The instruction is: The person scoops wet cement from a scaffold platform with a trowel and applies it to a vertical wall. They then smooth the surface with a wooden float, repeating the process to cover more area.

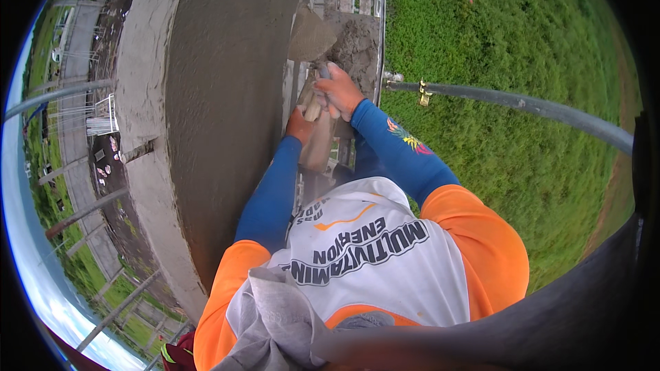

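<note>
Trowel (311, 36), apparently mortar-covered, is gripped by its handle in the right hand (340, 89), its long axis aimed away from the body and slightly left. What seems a wooden float (318, 148) is held in the left hand (299, 126), which is set nearer the plastered wall (227, 96) on the left.

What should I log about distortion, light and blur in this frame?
In the head view, the grey pipe at right bows and the corners are black; in the head view, light is soft, hard shadows absent, the sky brightest; in the head view, the dark shape at lower right is blurred, while the left hand and right hand look fairly clear.
</note>
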Available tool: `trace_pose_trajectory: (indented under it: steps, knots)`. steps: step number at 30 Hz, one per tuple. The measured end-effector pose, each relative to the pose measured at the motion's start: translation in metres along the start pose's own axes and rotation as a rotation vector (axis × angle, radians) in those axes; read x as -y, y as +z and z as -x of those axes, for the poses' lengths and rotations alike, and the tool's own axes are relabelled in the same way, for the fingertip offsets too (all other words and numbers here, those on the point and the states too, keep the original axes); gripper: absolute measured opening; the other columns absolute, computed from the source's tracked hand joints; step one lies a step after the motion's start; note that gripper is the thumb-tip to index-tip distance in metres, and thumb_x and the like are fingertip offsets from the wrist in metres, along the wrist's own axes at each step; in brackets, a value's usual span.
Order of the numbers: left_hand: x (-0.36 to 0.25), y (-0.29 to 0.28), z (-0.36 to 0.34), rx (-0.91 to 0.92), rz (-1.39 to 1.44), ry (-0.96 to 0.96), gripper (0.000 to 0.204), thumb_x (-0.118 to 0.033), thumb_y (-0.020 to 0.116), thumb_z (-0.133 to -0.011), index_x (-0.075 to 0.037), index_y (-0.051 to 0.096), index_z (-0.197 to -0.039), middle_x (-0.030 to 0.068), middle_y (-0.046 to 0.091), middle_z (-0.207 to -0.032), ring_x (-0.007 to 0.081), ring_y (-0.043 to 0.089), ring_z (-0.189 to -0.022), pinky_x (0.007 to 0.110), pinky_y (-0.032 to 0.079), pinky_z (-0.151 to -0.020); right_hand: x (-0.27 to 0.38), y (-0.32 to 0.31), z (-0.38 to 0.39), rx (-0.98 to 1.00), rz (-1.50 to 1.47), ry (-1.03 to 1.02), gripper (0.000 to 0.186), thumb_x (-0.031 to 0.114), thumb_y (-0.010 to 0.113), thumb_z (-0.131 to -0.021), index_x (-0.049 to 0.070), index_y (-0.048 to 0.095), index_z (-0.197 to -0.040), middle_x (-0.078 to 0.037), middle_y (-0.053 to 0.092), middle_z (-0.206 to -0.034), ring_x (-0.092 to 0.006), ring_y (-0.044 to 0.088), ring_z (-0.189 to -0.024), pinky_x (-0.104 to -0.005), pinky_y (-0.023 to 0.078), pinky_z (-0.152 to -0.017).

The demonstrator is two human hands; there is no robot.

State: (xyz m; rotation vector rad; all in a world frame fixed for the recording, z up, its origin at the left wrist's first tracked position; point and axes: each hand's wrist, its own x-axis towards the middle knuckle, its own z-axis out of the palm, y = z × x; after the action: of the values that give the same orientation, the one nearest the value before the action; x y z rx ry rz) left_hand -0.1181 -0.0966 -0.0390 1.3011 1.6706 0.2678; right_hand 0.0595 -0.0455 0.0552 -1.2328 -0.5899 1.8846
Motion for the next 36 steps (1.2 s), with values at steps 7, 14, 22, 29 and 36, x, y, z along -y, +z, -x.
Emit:
trace_pose_trajectory:
  steps: [7, 14, 22, 29, 36]
  knots:
    - [0.022, 0.005, 0.002, 0.012, -0.048, -0.013, 0.058, -0.018, 0.084, -0.077, 0.002, 0.056, -0.125, 0.0198, 0.069, -0.117, 0.0301, 0.067, -0.108, 0.039, 0.052, -0.094, -0.03, 0.042, -0.052, -0.354, 0.767, -0.372, 0.035, 0.016, 0.066, -0.083, -0.001, 0.052, -0.111, -0.026, 0.065, -0.096, -0.0443, 0.066, -0.09, -0.0475, 0.053, -0.081]
    - [0.036, 0.008, 0.01, 0.003, -0.075, 0.025, 0.06, -0.02, 0.086, -0.077, 0.001, 0.057, -0.124, 0.0202, 0.069, -0.118, 0.0309, 0.067, -0.11, 0.039, 0.052, -0.096, -0.018, 0.073, -0.086, -0.43, 0.789, -0.298, 0.039, 0.014, 0.063, -0.089, 0.0, 0.047, -0.121, -0.034, 0.066, -0.11, -0.0526, 0.063, -0.108, -0.0561, 0.049, -0.095]
    - [0.092, 0.033, -0.02, -0.004, -0.141, 0.162, 0.054, -0.031, 0.065, -0.097, -0.001, 0.052, -0.14, 0.0182, 0.058, -0.14, 0.0295, 0.054, -0.132, 0.039, 0.043, -0.109, -0.04, 0.09, -0.022, -0.223, 0.844, -0.331, 0.041, 0.012, 0.061, -0.09, -0.001, 0.042, -0.124, -0.036, 0.065, -0.104, -0.0558, 0.062, -0.103, -0.0586, 0.048, -0.091]
    - [0.105, 0.038, -0.027, 0.114, 0.167, 0.221, 0.074, -0.025, 0.074, -0.089, -0.001, 0.041, -0.151, 0.0192, 0.052, -0.149, 0.0299, 0.049, -0.14, 0.039, 0.039, -0.115, -0.063, 0.055, 0.024, -0.238, 0.79, -0.209, 0.039, 0.015, 0.061, -0.089, -0.002, 0.043, -0.119, -0.038, 0.064, -0.105, -0.0566, 0.061, -0.104, -0.0585, 0.048, -0.092]
    - [-0.013, -0.004, -0.006, 0.304, 0.457, -0.174, 0.081, -0.067, 0.053, -0.098, 0.002, 0.056, -0.141, 0.0167, 0.058, -0.142, 0.027, 0.052, -0.135, 0.036, 0.04, -0.112, -0.037, -0.01, 0.003, -0.429, 0.968, -0.199, 0.042, 0.019, 0.068, -0.087, -0.002, 0.047, -0.115, -0.035, 0.065, -0.107, -0.0542, 0.061, -0.105, -0.0564, 0.049, -0.091]
